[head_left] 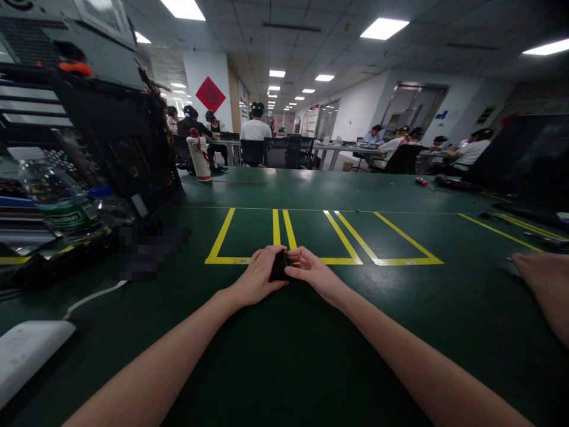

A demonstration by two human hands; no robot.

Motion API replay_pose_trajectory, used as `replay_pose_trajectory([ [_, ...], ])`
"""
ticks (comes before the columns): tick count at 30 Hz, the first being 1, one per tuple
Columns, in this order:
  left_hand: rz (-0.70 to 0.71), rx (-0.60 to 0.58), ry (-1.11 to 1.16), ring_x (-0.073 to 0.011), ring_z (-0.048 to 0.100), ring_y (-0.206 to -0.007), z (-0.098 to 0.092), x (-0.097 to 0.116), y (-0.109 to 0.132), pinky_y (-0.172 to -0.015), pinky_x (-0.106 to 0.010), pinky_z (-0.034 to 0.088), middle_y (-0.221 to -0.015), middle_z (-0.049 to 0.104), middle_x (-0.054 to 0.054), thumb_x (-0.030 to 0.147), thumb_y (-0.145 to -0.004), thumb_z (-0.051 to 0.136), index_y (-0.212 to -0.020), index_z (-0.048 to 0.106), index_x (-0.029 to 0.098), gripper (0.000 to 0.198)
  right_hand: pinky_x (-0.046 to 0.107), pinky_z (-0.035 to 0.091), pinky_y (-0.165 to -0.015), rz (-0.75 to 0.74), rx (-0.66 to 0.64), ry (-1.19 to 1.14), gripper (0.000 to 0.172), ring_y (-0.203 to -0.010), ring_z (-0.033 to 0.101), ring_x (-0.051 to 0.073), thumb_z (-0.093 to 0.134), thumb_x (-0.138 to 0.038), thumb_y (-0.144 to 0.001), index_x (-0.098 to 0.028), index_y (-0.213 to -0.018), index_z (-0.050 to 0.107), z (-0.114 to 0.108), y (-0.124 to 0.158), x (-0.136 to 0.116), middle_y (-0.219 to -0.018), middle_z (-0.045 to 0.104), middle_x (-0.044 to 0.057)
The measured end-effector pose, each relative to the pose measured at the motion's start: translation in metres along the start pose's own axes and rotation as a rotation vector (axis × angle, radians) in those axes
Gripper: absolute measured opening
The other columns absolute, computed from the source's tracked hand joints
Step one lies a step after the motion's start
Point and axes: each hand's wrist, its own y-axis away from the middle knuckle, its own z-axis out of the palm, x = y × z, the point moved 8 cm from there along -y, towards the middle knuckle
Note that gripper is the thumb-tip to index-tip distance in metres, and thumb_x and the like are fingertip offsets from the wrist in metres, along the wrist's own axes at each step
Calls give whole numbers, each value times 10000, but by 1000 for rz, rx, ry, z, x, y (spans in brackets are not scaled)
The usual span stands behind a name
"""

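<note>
A small black box-like object point(278, 267) sits low over the green table, between my two hands. My left hand point(255, 276) is closed round its left side, with the thumb near the bottom and the fingers over the top. My right hand point(311, 270) holds its right side between bent fingers and thumb. Fingers cover much of the object, so its exact kind does not show. Just beyond the hands, yellow tape point(284, 228) marks out several box shapes on the green tabletop point(284, 356).
Computer hardware point(120, 142), a water bottle point(57, 196) and a white power strip or adapter point(33, 350) with a cable stand left. A white-and-red cylinder point(200, 157) is farther back. Another person's hand point(542, 284) reaches in from the right, near tools point(546, 240).
</note>
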Motion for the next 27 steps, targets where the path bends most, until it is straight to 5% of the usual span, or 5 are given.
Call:
replay_pose_trajectory([
  [10, 5, 6, 5, -225, 404, -1081, -1, 1, 0, -944, -416, 282, -1145, 418, -72, 237, -696, 592, -1179, 251, 217, 592, 362, 372, -860, -27, 78, 28, 246, -932, 493, 160, 590, -301, -688, -218, -908, 519, -4, 0, -1, -973, 527, 22],
  [21, 4, 2, -5, -224, 398, -1088, 0, 0, 0, -943, -418, 280, -1148, 413, -71, 222, -699, 585, -1178, 249, 219, 586, 361, 395, -853, -17, -50, -59, 333, -951, 507, 162, 651, -196, -622, -220, -907, 479, 3, 2, -5, -1010, 513, 15],
  [27, 0, 4, 2, -222, 409, -1079, 0, 1, 0, -950, -419, 275, -1145, 416, -66, 222, -690, 596, -1171, 257, 222, 588, 359, 389, -855, -32, 56, 18, 235, -924, 503, 155, 602, -267, -677, -218, -887, 510, -3, 0, -3, -972, 513, 14],
])
